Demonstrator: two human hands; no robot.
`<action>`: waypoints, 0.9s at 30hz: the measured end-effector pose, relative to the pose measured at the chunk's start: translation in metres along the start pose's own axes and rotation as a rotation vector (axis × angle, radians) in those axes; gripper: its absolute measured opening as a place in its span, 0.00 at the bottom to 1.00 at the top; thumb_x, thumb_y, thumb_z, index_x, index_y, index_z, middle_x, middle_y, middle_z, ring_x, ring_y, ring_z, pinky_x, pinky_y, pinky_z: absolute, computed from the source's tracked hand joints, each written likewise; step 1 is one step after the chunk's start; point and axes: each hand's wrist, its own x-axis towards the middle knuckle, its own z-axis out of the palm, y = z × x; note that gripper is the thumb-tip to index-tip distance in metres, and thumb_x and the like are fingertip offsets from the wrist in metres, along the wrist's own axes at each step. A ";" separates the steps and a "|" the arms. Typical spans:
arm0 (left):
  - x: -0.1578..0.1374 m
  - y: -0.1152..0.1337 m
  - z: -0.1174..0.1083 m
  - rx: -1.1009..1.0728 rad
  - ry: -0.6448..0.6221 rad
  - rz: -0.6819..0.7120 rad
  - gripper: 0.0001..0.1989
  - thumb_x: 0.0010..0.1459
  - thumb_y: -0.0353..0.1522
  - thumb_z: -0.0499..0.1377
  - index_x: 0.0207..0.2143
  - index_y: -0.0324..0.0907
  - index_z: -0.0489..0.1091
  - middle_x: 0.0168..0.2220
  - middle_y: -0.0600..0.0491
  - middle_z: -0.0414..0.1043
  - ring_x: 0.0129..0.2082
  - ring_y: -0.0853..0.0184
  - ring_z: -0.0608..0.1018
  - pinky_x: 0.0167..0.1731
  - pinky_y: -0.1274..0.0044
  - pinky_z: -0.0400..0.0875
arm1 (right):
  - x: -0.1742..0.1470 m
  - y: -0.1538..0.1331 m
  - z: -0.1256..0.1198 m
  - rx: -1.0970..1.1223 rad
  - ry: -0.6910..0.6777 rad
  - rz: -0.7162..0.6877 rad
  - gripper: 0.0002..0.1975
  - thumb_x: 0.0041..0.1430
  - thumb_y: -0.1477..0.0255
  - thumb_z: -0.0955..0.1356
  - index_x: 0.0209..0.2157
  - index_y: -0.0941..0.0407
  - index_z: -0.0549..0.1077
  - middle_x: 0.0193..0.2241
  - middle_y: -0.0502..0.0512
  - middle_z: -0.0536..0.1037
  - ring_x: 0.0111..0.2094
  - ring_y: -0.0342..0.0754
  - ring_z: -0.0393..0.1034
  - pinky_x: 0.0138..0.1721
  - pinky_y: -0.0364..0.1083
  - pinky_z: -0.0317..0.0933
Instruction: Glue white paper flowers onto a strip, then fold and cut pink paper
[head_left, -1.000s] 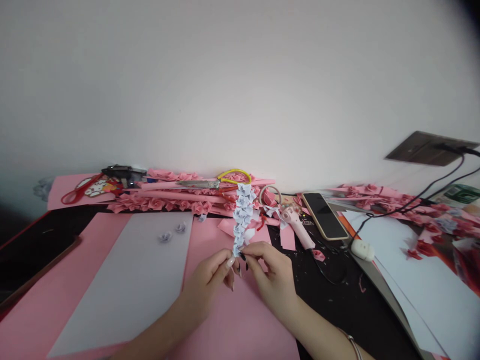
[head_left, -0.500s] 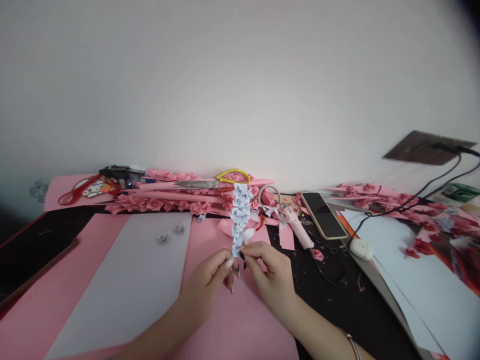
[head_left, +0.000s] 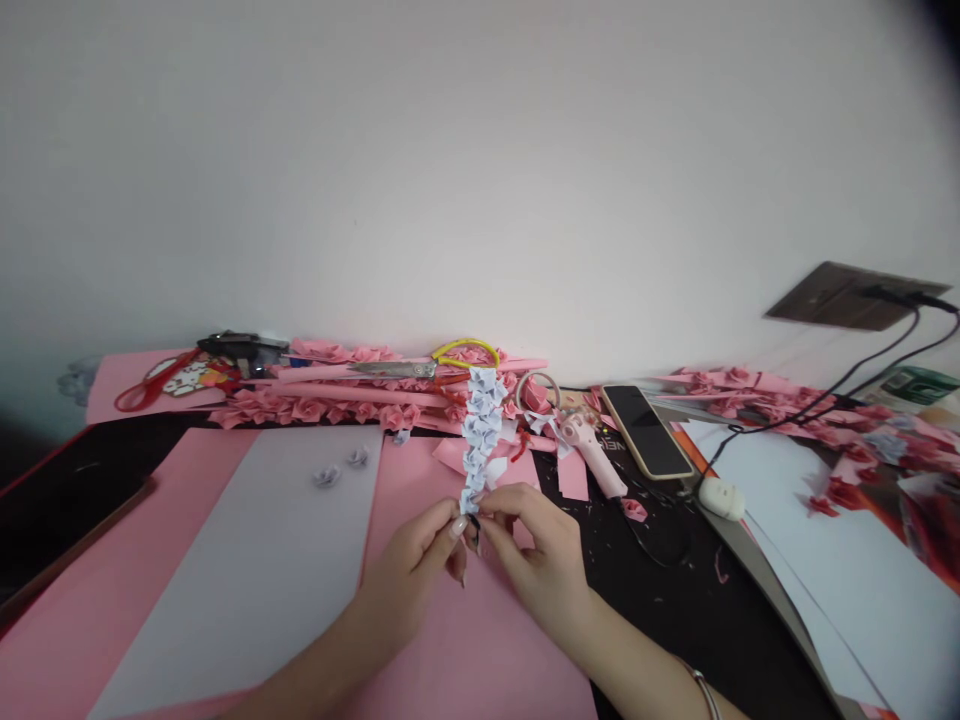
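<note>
Pale-blue paper-flower strand [head_left: 482,430], held out beyond the fingertips toward the wall [head_left: 450,180], broad and grey-white. Below, a black tabletop [head_left: 671,605], partly covered by a pink sheet [head_left: 480,640] and, just left of that, a whitish sheet [head_left: 262,570]. Along the wall's foot, long bundles of pink paper flowers [head_left: 367,411]. Over the pink sheet, the left hand [head_left: 420,550], pinching the strand's near end between thumb and finger; at that same end, the right hand [head_left: 536,545], thumb and index close together, cannot tell whether pinching or only touching. On the bundles, yellow-handled scissors [head_left: 426,370]. Farther right, a phone [head_left: 649,435], a pink corded tool [head_left: 600,460] and a white earbud case [head_left: 722,498]. On the whitish sheet, two small pale flowers [head_left: 327,476].
</note>
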 end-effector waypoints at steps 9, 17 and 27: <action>-0.002 0.005 -0.001 0.154 0.032 0.001 0.14 0.62 0.35 0.42 0.26 0.41 0.60 0.21 0.58 0.60 0.23 0.70 0.66 0.27 0.79 0.59 | -0.001 0.000 0.000 0.001 -0.006 -0.003 0.06 0.57 0.78 0.63 0.33 0.57 0.70 0.28 0.53 0.74 0.27 0.43 0.68 0.29 0.43 0.64; -0.003 0.012 -0.002 0.164 0.044 -0.019 0.13 0.61 0.35 0.42 0.27 0.42 0.61 0.20 0.58 0.60 0.23 0.69 0.66 0.27 0.78 0.59 | -0.002 0.002 0.001 0.010 0.003 -0.036 0.07 0.57 0.79 0.62 0.33 0.56 0.70 0.28 0.53 0.75 0.31 0.45 0.71 0.32 0.44 0.66; -0.004 0.009 -0.001 0.150 0.052 -0.019 0.13 0.61 0.35 0.42 0.27 0.42 0.61 0.20 0.59 0.59 0.23 0.69 0.66 0.27 0.79 0.59 | -0.002 0.001 0.000 -0.009 0.029 -0.041 0.07 0.57 0.80 0.62 0.33 0.55 0.70 0.29 0.54 0.75 0.31 0.45 0.71 0.33 0.44 0.66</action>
